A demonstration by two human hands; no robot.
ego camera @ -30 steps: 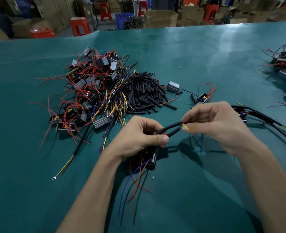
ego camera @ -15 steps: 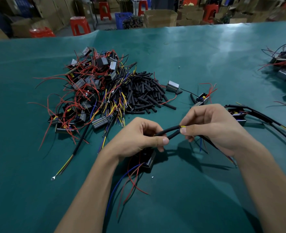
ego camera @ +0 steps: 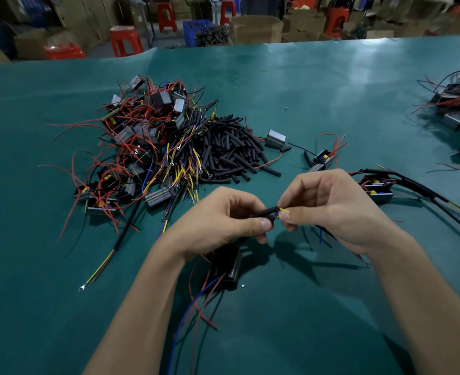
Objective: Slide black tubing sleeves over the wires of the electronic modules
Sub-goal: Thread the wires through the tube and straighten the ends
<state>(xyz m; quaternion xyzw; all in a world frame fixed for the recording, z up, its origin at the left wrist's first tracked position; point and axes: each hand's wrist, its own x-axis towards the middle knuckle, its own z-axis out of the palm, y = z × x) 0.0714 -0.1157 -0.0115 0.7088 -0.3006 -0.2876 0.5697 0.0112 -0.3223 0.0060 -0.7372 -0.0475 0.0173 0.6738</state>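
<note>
My left hand pinches a black tubing sleeve between thumb and fingers. My right hand pinches the yellow wire tip that pokes out at the sleeve's right end. A black module hangs below my left hand, with red, blue and black wires trailing toward me. A heap of loose black sleeves lies beyond my hands. Left of it is a pile of modules with red and yellow wires.
Sleeved modules with long black leads lie to the right of my right hand. Another module pile sits at the far right edge. Two single modules lie behind my hands. Stools and cardboard boxes stand beyond the green table.
My hands have come closer together; the visible stretch of black sleeve between them has shortened. The module under my left hand has shifted slightly.
</note>
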